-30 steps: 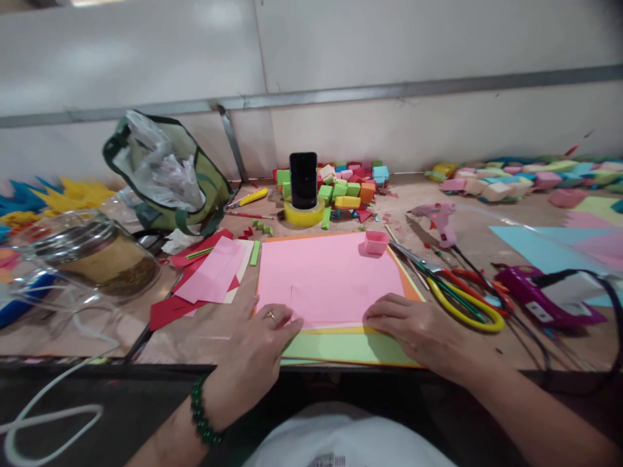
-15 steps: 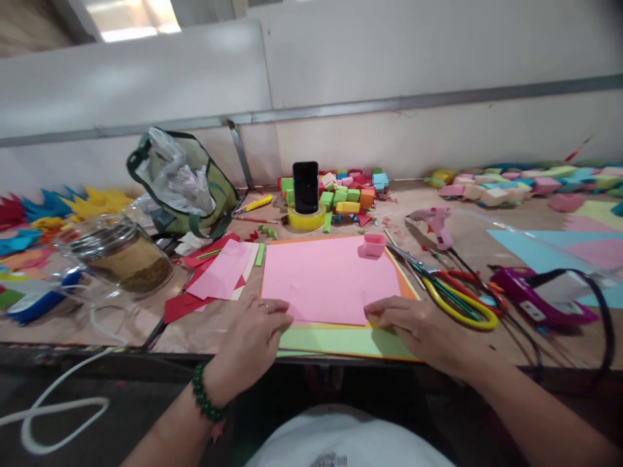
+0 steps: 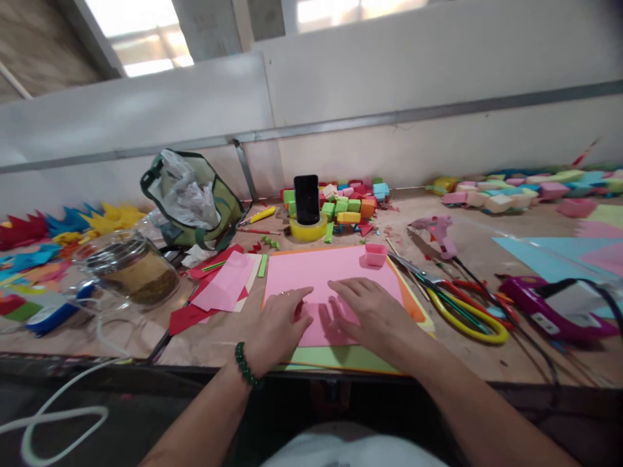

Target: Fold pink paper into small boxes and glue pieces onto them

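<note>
A pink sheet of paper (image 3: 321,269) lies on top of a stack with orange and green sheets (image 3: 331,357) showing along its edges. Over its left half is my left hand (image 3: 280,327), thumb and fingers apart, holding nothing that I can see. My right hand (image 3: 372,318) hovers low above the middle, fingers spread and bare, casting a shadow on the paper. A small pink folded paper box (image 3: 376,255) sits at the sheet's back right corner. Left of the stack are pink paper strips (image 3: 226,282) over red pieces (image 3: 187,318).
Scissors with yellow handles (image 3: 470,318), a pink glue gun (image 3: 440,233) and a purple device (image 3: 549,308) lie to the right. Behind stand a phone (image 3: 307,198) on yellow tape (image 3: 309,228) and several paper boxes (image 3: 348,207). A glass jar (image 3: 134,269) and green bag (image 3: 224,211) stand left.
Both hands have left the near edge of the pink sheet and moved inward and forward over it, closer together. The view has tilted up slightly.
</note>
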The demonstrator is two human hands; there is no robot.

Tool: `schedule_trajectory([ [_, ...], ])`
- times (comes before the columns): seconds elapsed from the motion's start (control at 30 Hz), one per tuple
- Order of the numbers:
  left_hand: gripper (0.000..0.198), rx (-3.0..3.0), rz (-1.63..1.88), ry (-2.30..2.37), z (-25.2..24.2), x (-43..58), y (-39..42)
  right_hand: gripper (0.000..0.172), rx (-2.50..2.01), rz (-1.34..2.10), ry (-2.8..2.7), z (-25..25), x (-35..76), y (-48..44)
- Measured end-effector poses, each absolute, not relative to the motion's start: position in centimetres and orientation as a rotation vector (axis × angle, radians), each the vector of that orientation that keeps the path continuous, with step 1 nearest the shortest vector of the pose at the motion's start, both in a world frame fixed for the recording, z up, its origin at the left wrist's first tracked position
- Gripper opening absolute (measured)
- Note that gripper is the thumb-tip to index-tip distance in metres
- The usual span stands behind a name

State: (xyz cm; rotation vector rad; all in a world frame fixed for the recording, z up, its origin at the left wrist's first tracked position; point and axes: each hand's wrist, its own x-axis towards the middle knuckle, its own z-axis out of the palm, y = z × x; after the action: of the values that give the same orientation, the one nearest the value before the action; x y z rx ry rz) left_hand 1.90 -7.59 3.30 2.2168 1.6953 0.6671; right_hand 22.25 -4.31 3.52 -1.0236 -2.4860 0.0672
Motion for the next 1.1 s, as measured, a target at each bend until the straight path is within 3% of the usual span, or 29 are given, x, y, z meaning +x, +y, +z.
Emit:
schedule_trajectory([
  [0.07,0.035,2.206,0.866,1.614,3.2,1.9,-8.3,0.047,-0.951,0.106,-2.499,3.4,21.9,-4.1],
  [0.2,0.031,2.47,1.279,1.382,5.5,1.8,-10.8,0.011,-0.687,0.047,-2.364,5.0,22.2,-4.7],
  [0.33,0.04,2.838,1.021,1.3,7.4,1.3,-12.1,0.016,-0.506,0.001,-2.23,6.4,23.2,-5.9],
  [0.5,0.026,2.954,0.869,1.433,4.9,0.5,-11.2,0.02,-0.549,0.026,-2.308,4.2,24.1,-6.4],
  [0.7,0.023,2.984,0.662,1.369,2.7,1.3,-11.7,0.041,-0.746,0.206,-2.434,1.5,24.7,-7.4],
  [0.77,0.031,2.869,0.56,1.33,2.9,1.1,-11.6,0.043,-0.774,0.342,-2.433,1.4,25.1,-7.8],
  [0.93,0.071,2.429,0.443,1.284,3.5,-0.4,-10.2,0.05,-0.82,0.544,-2.356,1.1,25.9,-7.9],
  [1.0,0.072,2.227,0.492,1.323,3.5,-0.8,-9.5,0.046,-0.885,0.607,-2.312,1.0,26.0,-7.7],
  [1.1,0.049,1.951,0.613,1.438,3.5,-0.5,-8.7,0.023,-1.114,0.705,-2.191,1.4,25.8,-7.6],
])
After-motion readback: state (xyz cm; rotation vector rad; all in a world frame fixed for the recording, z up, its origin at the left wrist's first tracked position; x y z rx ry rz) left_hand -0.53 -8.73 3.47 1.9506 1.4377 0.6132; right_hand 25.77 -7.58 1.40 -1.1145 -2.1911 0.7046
